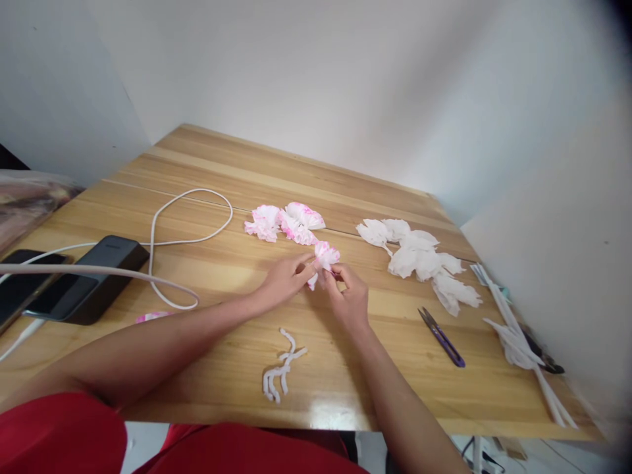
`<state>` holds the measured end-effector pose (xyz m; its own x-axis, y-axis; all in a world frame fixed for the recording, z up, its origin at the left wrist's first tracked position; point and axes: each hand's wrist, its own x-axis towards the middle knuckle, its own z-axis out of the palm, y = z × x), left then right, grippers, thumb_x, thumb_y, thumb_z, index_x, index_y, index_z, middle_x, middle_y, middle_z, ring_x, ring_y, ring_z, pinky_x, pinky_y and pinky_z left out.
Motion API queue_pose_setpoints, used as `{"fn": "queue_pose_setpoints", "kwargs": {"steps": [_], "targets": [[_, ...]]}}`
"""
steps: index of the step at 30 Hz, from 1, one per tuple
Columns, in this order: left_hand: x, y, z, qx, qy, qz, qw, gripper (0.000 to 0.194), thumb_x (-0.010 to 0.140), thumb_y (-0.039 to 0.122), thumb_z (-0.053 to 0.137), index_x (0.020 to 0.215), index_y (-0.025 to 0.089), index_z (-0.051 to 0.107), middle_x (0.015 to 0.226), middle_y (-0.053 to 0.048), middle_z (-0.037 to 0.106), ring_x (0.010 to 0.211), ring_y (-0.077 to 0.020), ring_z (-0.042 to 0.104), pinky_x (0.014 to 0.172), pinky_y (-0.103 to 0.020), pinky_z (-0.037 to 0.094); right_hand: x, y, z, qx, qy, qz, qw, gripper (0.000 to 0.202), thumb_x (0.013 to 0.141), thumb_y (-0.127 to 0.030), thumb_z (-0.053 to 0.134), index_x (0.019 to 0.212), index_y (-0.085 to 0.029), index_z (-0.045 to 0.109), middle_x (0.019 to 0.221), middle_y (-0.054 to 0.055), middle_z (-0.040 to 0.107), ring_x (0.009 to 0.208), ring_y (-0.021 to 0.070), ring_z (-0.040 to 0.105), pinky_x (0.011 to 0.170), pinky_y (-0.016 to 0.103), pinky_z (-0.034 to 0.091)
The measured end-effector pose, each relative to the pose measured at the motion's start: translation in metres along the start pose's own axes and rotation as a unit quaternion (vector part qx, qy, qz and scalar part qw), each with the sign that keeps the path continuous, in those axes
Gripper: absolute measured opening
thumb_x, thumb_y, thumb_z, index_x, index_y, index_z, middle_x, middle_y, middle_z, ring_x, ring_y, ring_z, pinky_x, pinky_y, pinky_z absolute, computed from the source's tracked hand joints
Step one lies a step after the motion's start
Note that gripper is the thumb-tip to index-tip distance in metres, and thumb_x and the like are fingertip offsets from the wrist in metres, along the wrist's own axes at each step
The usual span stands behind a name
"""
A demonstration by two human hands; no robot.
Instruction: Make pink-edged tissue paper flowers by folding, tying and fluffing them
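Note:
Between my two hands is a pink-and-white paper flower (326, 254), its crinkled petals spread upward. My left hand (287, 280) pinches it from the left, thumb and fingers closed at its base. From the right, the fingertips of my right hand (348, 293) are pressed together just under the petals. Just behind lie several more pink-tipped paper flowers (299, 222), bunched on the wooden table. Short white twisted strips (285, 368) rest in front of my hands, near the table edge. Part of a pink-and-white piece (152, 316) shows behind my left forearm.
Several plain white crumpled paper flowers (417, 253) lie at the right. Nearer me are purple-handled thread snips (442, 337). Long white sticks (523, 342) lie along the table's right edge. At the left, a black power bank (93, 280), phone (24, 286) and looping white cable (154, 253) take up room.

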<state>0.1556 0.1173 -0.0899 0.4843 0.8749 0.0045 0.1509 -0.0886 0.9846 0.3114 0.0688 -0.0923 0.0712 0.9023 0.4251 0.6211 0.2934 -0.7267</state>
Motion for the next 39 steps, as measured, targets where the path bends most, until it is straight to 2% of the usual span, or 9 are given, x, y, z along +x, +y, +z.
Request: {"fn": "queue_pose_setpoints", "kwargs": {"steps": [5,11,14,18,22,25,28,34,39], "targets": [[0.002,-0.006,-0.001,0.042,0.035,0.055,0.997,0.040,0.090,0.043,0.041,0.074,0.014,0.062,0.064,-0.001,0.059,0.061,-0.0143,0.053,0.053,-0.021,0.035,0.000,0.001,0.000,-0.025,-0.010,-0.035,0.999,0.013,0.088,-0.028,0.052,0.086,-0.020,0.062,0.081,0.002,0.064,0.075,0.0155,0.057,0.072,0.029,0.045],[-0.004,-0.010,0.005,0.088,0.029,0.099,0.991,0.039,0.093,0.038,0.038,0.075,0.015,0.063,0.071,-0.001,0.065,0.067,-0.0148,0.058,0.062,-0.022,0.038,-0.001,-0.003,-0.001,-0.032,0.025,-0.026,0.999,0.016,0.081,-0.030,0.061,0.092,-0.019,0.063,0.087,0.004,0.065,0.078,0.0158,0.058,0.073,0.029,0.045],[-0.007,-0.009,0.006,0.120,0.021,0.123,0.985,0.039,0.094,0.039,0.038,0.075,0.015,0.062,0.072,-0.001,0.064,0.067,-0.0141,0.057,0.063,-0.021,0.038,-0.001,-0.004,0.000,0.009,0.045,0.018,0.999,0.017,0.082,-0.033,0.060,0.087,-0.018,0.064,0.081,0.003,0.064,0.072,0.0144,0.056,0.069,0.027,0.044],[-0.003,-0.009,0.006,0.001,0.014,0.082,0.997,0.043,0.090,0.048,0.040,0.072,0.013,0.058,0.068,-0.002,0.060,0.063,-0.0142,0.054,0.057,-0.021,0.041,0.002,-0.001,0.002,0.167,0.072,0.135,0.974,0.025,0.083,-0.041,0.057,0.079,-0.016,0.061,0.070,-0.001,0.059,0.062,0.0110,0.051,0.060,0.023,0.042],[0.003,-0.009,0.007,-0.140,0.019,0.028,0.990,0.045,0.081,0.057,0.049,0.072,0.013,0.056,0.066,-0.003,0.058,0.059,-0.0136,0.053,0.054,-0.022,0.044,0.004,0.002,0.003,0.214,0.068,0.170,0.960,0.028,0.080,-0.043,0.060,0.076,-0.016,0.060,0.068,-0.001,0.058,0.061,0.0103,0.050,0.059,0.022,0.041],[0.005,-0.010,0.008,-0.168,0.025,0.012,0.985,0.040,0.076,0.052,0.059,0.089,0.014,0.056,0.076,-0.003,0.060,0.064,-0.0138,0.056,0.054,-0.021,0.046,0.002,0.002,0.004,0.185,0.061,0.147,0.970,0.026,0.081,-0.041,0.059,0.078,-0.016,0.061,0.070,-0.001,0.060,0.063,0.0112,0.053,0.061,0.023,0.042],[0.004,-0.010,0.009,-0.141,0.042,0.009,0.989,0.043,0.074,0.044,0.065,0.102,0.016,0.048,0.083,-0.002,0.059,0.066,-0.0139,0.056,0.052,-0.021,0.046,-0.001,0.000,0.004,0.126,0.045,0.104,0.986,0.022,0.083,-0.038,0.056,0.082,-0.017,0.063,0.074,0.000,0.063,0.067,0.0123,0.056,0.063,0.024,0.043],[0.002,-0.012,0.007,-0.054,0.067,0.077,0.993,0.028,0.085,0.042,0.052,0.085,0.014,0.055,0.075,0.000,0.053,0.068,-0.0128,0.049,0.062,-0.023,0.040,-0.003,-0.001,0.002,0.028,0.027,0.024,0.999,0.017,0.084,-0.033,0.055,0.080,-0.018,0.063,0.073,0.000,0.062,0.066,0.0130,0.055,0.065,0.025,0.043],[-0.001,-0.012,0.008,0.016,0.059,0.096,0.994,0.025,0.086,0.035,0.049,0.084,0.013,0.060,0.068,0.002,0.053,0.063,-0.0124,0.046,0.057,-0.022,0.034,-0.003,-0.003,0.001,0.000,0.033,0.016,0.999,0.021,0.079,-0.035,0.062,0.092,-0.018,0.061,0.085,0.002,0.064,0.074,0.0147,0.057,0.071,0.028,0.045]]}}
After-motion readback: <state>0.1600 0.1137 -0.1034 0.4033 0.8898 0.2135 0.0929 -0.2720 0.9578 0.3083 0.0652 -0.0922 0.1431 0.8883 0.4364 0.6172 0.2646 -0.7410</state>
